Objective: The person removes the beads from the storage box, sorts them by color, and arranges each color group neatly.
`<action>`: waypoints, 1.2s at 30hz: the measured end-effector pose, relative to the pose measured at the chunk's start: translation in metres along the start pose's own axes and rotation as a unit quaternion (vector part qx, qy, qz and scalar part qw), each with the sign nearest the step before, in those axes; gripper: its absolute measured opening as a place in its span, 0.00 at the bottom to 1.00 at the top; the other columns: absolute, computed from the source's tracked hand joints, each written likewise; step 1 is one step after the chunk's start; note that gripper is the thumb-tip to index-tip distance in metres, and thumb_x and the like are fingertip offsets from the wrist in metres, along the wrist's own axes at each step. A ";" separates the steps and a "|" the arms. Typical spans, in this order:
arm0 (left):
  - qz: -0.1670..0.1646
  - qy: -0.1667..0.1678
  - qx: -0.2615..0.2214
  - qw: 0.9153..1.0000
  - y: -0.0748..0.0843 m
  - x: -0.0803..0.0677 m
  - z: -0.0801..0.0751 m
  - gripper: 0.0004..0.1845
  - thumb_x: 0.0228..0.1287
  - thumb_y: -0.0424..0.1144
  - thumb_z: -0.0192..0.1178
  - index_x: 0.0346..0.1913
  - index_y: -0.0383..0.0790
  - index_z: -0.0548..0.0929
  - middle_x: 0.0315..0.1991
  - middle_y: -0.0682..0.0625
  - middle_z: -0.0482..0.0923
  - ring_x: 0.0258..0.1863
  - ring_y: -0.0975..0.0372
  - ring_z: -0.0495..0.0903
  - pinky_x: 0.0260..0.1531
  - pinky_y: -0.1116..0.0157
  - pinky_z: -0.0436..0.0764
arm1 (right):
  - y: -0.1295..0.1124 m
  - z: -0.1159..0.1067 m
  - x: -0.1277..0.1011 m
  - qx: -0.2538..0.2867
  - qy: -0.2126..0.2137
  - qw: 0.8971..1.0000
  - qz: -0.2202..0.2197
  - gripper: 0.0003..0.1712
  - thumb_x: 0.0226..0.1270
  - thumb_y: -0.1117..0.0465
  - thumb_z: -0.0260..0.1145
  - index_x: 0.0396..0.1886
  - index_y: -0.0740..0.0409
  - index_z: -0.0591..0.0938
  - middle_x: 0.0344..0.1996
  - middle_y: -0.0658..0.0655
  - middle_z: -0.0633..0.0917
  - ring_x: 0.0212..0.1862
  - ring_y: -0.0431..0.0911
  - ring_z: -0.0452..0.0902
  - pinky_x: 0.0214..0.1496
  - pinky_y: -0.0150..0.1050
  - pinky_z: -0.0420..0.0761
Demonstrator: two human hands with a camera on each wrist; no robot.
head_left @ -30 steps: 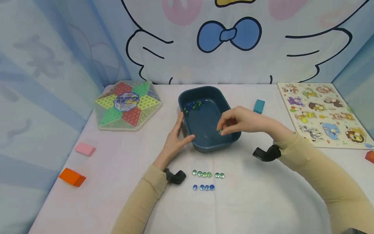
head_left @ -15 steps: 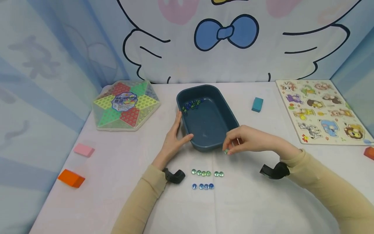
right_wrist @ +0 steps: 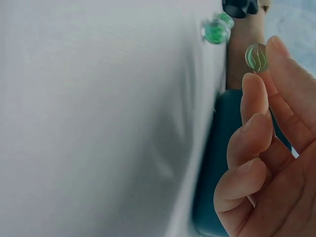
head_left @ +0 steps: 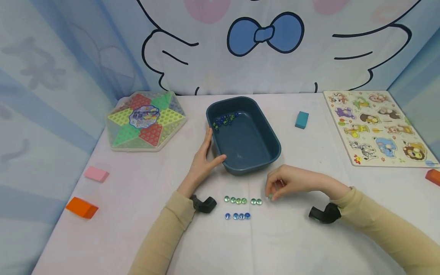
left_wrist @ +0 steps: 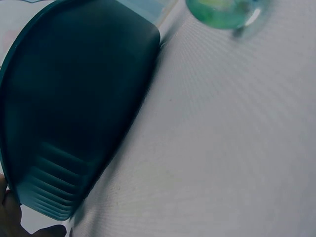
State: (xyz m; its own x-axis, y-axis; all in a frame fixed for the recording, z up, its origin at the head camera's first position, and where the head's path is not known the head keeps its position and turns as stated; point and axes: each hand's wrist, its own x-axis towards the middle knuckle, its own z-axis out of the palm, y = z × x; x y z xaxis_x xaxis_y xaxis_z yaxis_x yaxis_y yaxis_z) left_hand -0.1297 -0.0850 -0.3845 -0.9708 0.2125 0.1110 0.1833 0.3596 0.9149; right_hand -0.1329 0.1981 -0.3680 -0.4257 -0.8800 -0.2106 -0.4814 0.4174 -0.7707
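Note:
My right hand (head_left: 288, 181) pinches a green marble (right_wrist: 256, 58) between thumb and fingertips, low near the right end of a row of green marbles (head_left: 238, 201). Below that row lies a shorter row of blue marbles (head_left: 241, 216). My left hand (head_left: 200, 167) rests against the left side of a dark blue plastic bin (head_left: 246, 169), its fingers straight and its thumb at the near left corner. Blue and green marbles (head_left: 225, 120) lie inside the bin at its far left. The left wrist view shows the bin's outer wall (left_wrist: 74, 98) and only part of the hand.
A hexagonal Chinese checkers box (head_left: 144, 122) lies at the back left, an animal puzzle board (head_left: 381, 130) at the back right. Around them are a teal block (head_left: 301, 120), a pink block (head_left: 96, 174), an orange block (head_left: 81, 207) and a red-orange block (head_left: 434, 177) at the right edge.
My right hand has brought the green marble out of the bin, over its near right side, and down toward the end of the green row. The left hand stays on the bin.

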 end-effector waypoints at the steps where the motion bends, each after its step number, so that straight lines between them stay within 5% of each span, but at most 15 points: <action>1: -0.001 0.001 0.002 1.000 0.000 0.000 0.000 0.46 0.60 0.35 0.59 0.73 0.43 0.40 0.74 0.45 0.35 0.73 0.53 0.43 0.70 0.53 0.48 | 0.001 0.002 0.001 0.003 -0.003 1.000 -0.002 0.06 0.53 0.56 0.71 0.32 0.49 0.85 0.25 0.41 0.79 0.26 0.32 0.70 0.26 0.27 0.72; 9: -0.001 0.000 0.001 1.000 -0.001 0.000 0.000 0.46 0.60 0.38 0.59 0.74 0.44 0.41 0.74 0.46 0.35 0.73 0.53 0.44 0.70 0.53 0.48 | 0.007 0.012 0.006 0.016 -0.007 1.000 -0.024 0.06 0.53 0.55 0.71 0.31 0.48 0.84 0.22 0.43 0.78 0.24 0.31 0.68 0.24 0.25 0.70; 36: -0.002 0.004 -0.006 1.000 -0.001 0.000 0.000 0.46 0.59 0.37 0.59 0.74 0.45 0.42 0.75 0.48 0.35 0.73 0.56 0.41 0.70 0.51 0.46 | 0.007 0.015 0.011 -0.006 -0.003 0.999 0.037 0.10 0.47 0.54 0.74 0.28 0.46 0.81 0.20 0.41 0.76 0.22 0.33 0.67 0.24 0.26 0.69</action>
State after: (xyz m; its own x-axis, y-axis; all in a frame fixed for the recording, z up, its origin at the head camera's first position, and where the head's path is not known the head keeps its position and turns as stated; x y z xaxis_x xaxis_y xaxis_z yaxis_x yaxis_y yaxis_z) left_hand -0.1297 -0.0850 -0.3856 -0.9731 0.2028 0.1098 0.1768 0.3506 0.9197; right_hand -0.1296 0.1876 -0.3848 -0.4557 -0.8480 -0.2706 -0.4577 0.4839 -0.7458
